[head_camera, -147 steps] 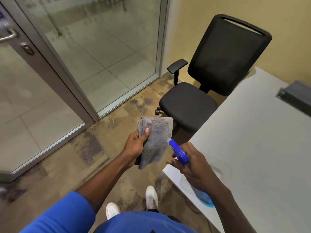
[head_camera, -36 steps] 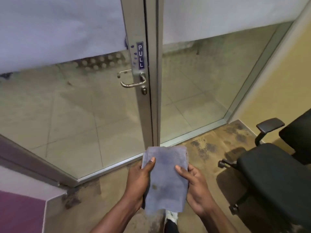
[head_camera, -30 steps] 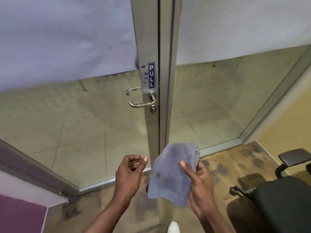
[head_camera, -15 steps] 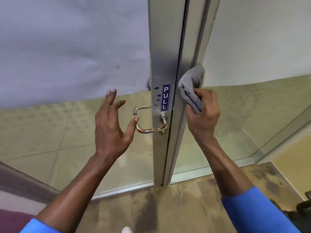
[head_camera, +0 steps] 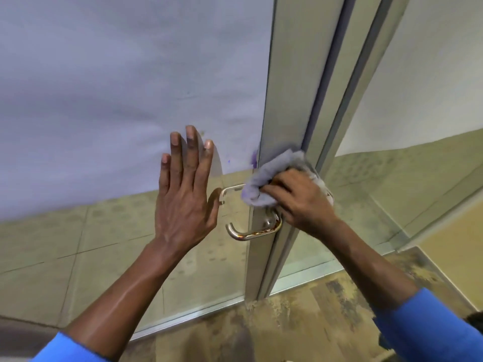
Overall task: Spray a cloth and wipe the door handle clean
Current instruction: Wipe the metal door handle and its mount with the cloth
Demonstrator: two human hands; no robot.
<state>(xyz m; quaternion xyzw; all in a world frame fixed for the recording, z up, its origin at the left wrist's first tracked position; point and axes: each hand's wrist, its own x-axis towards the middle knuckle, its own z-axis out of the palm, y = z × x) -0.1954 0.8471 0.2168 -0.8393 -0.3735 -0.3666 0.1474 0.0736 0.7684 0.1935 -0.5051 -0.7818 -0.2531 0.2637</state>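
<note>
At the door frame [head_camera: 274,121], right hand [head_camera: 300,202] clutching grey cloth [head_camera: 271,173] above handle [head_camera: 251,232], left hand [head_camera: 185,194] spread flat, empty.

Glossy metal handle [head_camera: 254,232], soft grey cloth [head_camera: 271,176], brushed-metal frame [head_camera: 285,100].

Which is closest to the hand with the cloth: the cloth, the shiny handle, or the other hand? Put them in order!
From the right hand:
1. Cloth, bunched in its grip, against the door frame.
2. Door handle, just below and left of it.
3. Left hand, farther left, spread open at the glass.
</note>
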